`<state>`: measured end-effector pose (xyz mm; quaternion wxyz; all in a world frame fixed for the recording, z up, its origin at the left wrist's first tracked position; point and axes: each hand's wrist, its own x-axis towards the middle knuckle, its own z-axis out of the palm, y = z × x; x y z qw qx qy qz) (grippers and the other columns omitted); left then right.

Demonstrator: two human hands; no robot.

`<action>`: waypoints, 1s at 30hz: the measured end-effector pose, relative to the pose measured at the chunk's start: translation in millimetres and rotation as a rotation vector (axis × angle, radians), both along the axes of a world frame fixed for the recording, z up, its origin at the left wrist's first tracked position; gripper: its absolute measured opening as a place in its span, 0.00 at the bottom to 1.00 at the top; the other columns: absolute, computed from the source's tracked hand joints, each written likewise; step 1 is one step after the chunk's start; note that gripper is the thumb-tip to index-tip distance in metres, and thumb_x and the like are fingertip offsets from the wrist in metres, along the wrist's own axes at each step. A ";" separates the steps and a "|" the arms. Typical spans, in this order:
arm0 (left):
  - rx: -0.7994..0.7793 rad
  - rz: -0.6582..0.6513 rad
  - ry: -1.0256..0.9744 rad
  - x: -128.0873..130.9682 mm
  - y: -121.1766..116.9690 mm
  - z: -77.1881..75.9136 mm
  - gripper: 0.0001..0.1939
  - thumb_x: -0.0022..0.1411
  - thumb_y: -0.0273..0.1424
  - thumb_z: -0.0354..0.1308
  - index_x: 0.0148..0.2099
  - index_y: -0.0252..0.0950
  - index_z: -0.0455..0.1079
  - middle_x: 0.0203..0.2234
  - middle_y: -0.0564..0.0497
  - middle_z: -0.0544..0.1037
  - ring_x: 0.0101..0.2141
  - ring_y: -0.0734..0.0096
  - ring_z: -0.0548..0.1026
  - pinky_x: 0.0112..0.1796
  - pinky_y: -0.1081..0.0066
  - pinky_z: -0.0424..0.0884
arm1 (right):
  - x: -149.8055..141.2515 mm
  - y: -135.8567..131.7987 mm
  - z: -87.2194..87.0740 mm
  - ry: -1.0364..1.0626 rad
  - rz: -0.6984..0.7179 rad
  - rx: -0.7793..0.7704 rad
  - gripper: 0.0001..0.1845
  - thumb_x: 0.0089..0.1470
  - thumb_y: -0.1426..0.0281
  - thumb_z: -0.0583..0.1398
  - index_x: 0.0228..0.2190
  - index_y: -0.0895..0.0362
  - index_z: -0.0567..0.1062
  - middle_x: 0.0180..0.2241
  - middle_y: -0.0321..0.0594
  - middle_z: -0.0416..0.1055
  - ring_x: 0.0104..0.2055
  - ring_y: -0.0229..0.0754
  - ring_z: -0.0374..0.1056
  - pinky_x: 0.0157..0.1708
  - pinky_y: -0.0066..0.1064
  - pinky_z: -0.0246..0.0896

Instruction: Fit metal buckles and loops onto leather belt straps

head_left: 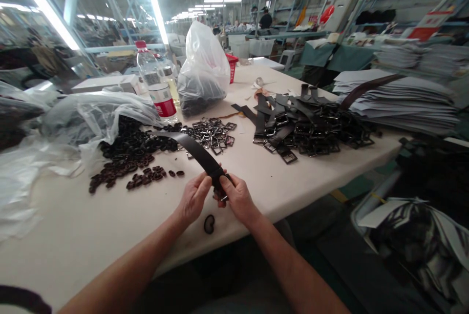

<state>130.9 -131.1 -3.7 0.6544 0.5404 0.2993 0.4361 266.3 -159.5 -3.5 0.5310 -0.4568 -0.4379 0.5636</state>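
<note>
A dark belt strap (200, 152) arcs up from my hands toward the far left. My left hand (195, 197) is closed on it, thumb lying along its edge. At its near end my right hand (237, 198) pinches the strap where a metal buckle (224, 198) partly shows; fingers cover most of it. On the table just below my hands lies a small dark loop (209, 224). Left of my hands are two loose belt keepers (176, 174) and a pile of dark keepers (128, 160). Loose metal buckles (210, 133) lie beyond the strap.
Buckled straps (304, 118) are heaped on the right, beside a stack of pale sheets (392, 99). A plastic bottle (156, 84), an upright clear bag (203, 70) and a spread plastic bag (95, 114) stand at the back left. The table edge (293, 209) runs close by my right forearm.
</note>
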 end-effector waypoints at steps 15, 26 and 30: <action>-0.435 -0.071 -0.347 2.1 2.7 12.3 0.18 0.59 0.35 0.64 0.51 0.38 0.78 0.53 0.41 0.76 0.30 0.70 0.72 0.25 0.71 0.70 | -9.3 -0.3 -2.1 -0.206 -0.132 0.058 0.21 0.60 0.52 0.55 0.35 0.59 0.68 0.24 0.32 0.66 0.19 0.30 0.65 0.19 0.21 0.67; -0.329 -0.126 -0.347 0.7 0.5 8.2 0.19 0.65 0.36 0.57 0.56 0.41 0.74 0.56 0.41 0.74 0.26 0.69 0.75 0.25 0.66 0.72 | -2.5 1.9 0.4 0.002 -0.003 0.013 0.24 0.58 0.49 0.58 0.30 0.60 0.67 0.20 0.33 0.68 0.16 0.31 0.63 0.15 0.22 0.56; -0.217 -0.135 -0.255 -3.6 -1.0 5.6 0.22 0.65 0.36 0.58 0.60 0.43 0.70 0.59 0.41 0.71 0.26 0.71 0.76 0.30 0.64 0.75 | 1.5 0.8 1.6 0.141 0.088 -0.037 0.23 0.59 0.51 0.57 0.30 0.60 0.68 0.19 0.33 0.68 0.15 0.29 0.60 0.15 0.21 0.54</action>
